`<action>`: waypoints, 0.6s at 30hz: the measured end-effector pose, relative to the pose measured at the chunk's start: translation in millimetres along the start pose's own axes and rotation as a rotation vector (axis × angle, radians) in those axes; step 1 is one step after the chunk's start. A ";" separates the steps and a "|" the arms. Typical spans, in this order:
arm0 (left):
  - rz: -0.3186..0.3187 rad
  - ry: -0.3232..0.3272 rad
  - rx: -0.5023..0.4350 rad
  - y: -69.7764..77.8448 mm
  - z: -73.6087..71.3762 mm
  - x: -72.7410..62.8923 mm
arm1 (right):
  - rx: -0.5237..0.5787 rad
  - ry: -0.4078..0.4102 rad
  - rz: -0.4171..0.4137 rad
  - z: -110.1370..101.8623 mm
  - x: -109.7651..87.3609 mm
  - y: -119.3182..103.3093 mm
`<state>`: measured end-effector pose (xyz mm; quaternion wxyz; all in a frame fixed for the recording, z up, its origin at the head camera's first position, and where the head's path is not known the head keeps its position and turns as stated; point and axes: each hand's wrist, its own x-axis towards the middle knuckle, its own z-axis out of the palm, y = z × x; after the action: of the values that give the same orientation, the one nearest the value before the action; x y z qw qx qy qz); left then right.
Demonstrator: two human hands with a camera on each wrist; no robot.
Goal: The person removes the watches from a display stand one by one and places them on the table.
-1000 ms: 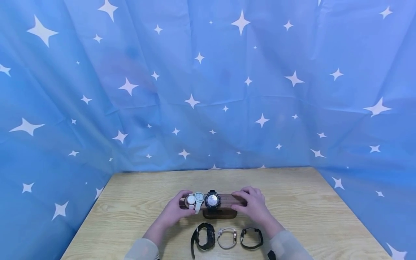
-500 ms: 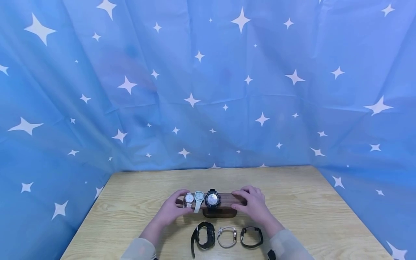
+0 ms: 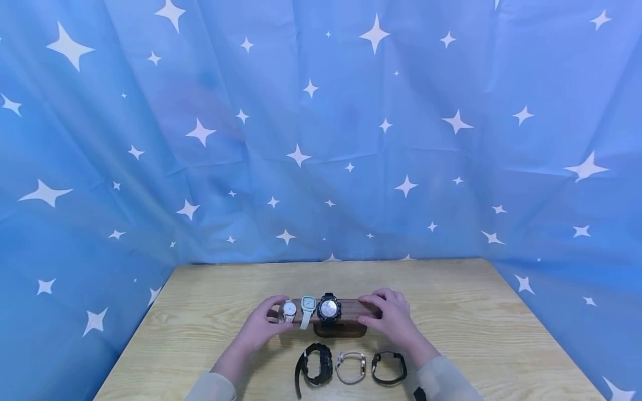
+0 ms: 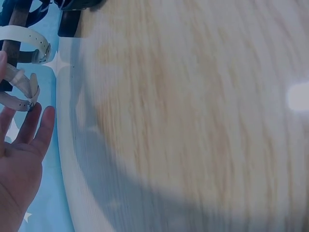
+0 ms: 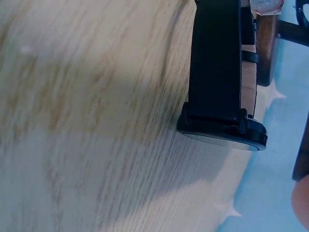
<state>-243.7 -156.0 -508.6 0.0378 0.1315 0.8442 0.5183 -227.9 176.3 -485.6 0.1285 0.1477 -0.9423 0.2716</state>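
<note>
A dark wooden watch stand (image 3: 353,311) bears a white-strapped watch (image 3: 289,308) at its left end, then a mint square watch (image 3: 308,304) and a black round watch (image 3: 328,308). My left hand (image 3: 257,328) has thumb and forefinger at the front and back of the white-strapped watch, pinching it on the bar. In the left wrist view, two fingers (image 4: 44,129) of that hand reach up by the watch's buckled strap (image 4: 21,101). My right hand (image 3: 393,317) grips the bar's right end; only a fingertip (image 5: 301,205) shows in the right wrist view.
Nearer me on the wooden table (image 3: 501,334) lie a chunky black watch (image 3: 325,365) with its strap end trailing, a pale-strapped watch (image 3: 351,367) and a slim black watch (image 3: 389,368). A blue star-printed curtain (image 3: 331,128) encloses the back and sides.
The white-strapped watch has slid left along the bar, away from the mint watch, with my left hand moving left too. My right hand has stayed on the bar's right end.
</note>
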 end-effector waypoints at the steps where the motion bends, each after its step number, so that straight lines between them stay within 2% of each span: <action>1: 0.002 0.006 0.000 -0.4 -0.4 -0.8 | -0.002 0.003 0.000 0.1 -0.1 0.1; 6: 0.008 0.022 0.003 -1.2 -3.5 -5.2 | -0.008 0.005 0.001 -0.2 -0.5 0.2; 18: 0.015 0.009 0.004 -7.3 -8.3 -13.1 | 0.003 -0.002 0.013 1.1 -1.0 1.2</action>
<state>-234.1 -169.8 -512.2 0.0298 0.1357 0.8444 0.5175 -227.6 176.9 -487.4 0.1255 0.1421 -0.9430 0.2734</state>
